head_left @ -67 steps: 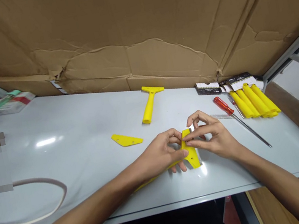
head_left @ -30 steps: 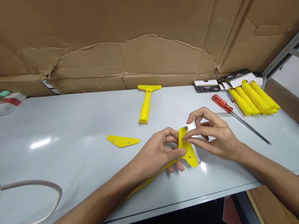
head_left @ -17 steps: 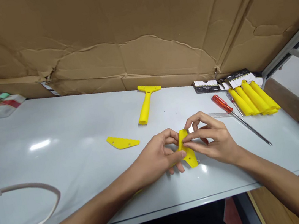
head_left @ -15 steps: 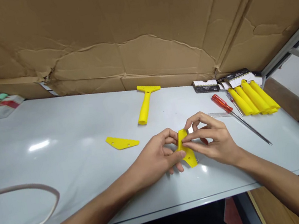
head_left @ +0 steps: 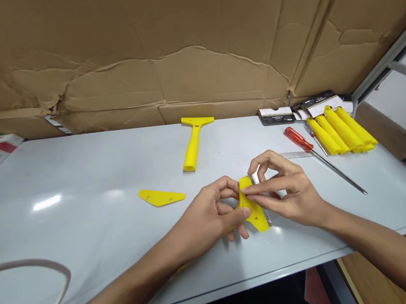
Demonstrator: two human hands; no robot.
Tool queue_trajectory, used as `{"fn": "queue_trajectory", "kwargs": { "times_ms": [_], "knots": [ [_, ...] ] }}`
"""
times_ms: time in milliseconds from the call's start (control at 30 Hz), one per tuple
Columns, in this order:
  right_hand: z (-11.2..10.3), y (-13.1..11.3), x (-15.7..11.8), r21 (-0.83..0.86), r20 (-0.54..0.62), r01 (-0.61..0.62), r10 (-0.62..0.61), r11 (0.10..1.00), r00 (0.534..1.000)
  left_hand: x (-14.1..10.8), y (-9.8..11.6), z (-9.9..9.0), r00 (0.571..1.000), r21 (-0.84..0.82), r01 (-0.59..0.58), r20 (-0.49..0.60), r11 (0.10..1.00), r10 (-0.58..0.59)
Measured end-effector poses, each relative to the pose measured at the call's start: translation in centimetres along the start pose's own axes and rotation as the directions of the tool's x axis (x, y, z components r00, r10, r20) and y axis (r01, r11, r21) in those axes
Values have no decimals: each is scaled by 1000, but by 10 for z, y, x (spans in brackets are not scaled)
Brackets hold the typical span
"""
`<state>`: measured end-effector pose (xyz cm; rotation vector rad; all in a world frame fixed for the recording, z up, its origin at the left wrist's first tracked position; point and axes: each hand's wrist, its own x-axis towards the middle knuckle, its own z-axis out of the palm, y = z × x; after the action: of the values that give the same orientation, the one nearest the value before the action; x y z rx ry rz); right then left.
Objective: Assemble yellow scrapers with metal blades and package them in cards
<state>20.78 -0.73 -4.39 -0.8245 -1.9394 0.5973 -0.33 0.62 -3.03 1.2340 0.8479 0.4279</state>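
Note:
My left hand is closed on a yellow scraper, its flat head turned toward me and its thumb pressing on the face. A clear, shiny strip shows along the head's right edge. My right hand pinches at the upper part of the head with thumb and fingers; whatever is between the tips is too small to make out. On the table to the left lies a loose yellow plate with two holes. Further back is another yellow scraper body with a T-shaped head.
At right lie a red-handled screwdriver, a smaller screwdriver, a clear strip and several yellow handles. Black-and-white boxes sit against the cardboard. A white loop lies at left, near a box.
My view has shifted slightly, so the table things appear a little further left. Both hands stay at the scraper head, with the clear strip showing more beside it.

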Motion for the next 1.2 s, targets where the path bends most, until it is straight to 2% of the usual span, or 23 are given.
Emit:
{"fn": "queue_trajectory", "kwargs": {
  "times_ms": [167, 233, 600, 867, 933, 1033, 1100, 1200],
  "knots": [
    [-2, -2, -1, 102, -17, -186, 189, 977, 982, -1, 1, 0, 1000, 5, -13, -3, 1000, 13],
    [-3, -3, 0, 127, -13, -202, 206, 971, 979, -1, 2, 0, 1000, 12, -9, -5, 1000, 9],
    [0, -1, -1, -56, -24, 1, -3, 998, 1000, -3, 0, 3, 1000, 25, -10, -14, 1000, 10],
    [1, -4, -2, -153, -37, 43, -49, 987, 998, -2, -2, 2, 999, 66, -22, -41, 998, 25],
    [1, -5, -2, -105, -48, 1, -6, 994, 999, -1, -1, 2, 999, 78, -33, -37, 996, 36],
    [0, -7, -1, 31, -48, -145, 146, 989, 988, -1, 0, 2, 999, 80, -37, -33, 996, 40],
    [-1, -8, 0, 110, -6, -244, 246, 963, 969, -1, 1, 3, 999, 71, -35, -35, 997, 38],
    [-1, -7, 1, 169, 62, -318, 312, 933, 948, -2, 1, 3, 999, 74, -38, -31, 996, 41]
  ]
}}
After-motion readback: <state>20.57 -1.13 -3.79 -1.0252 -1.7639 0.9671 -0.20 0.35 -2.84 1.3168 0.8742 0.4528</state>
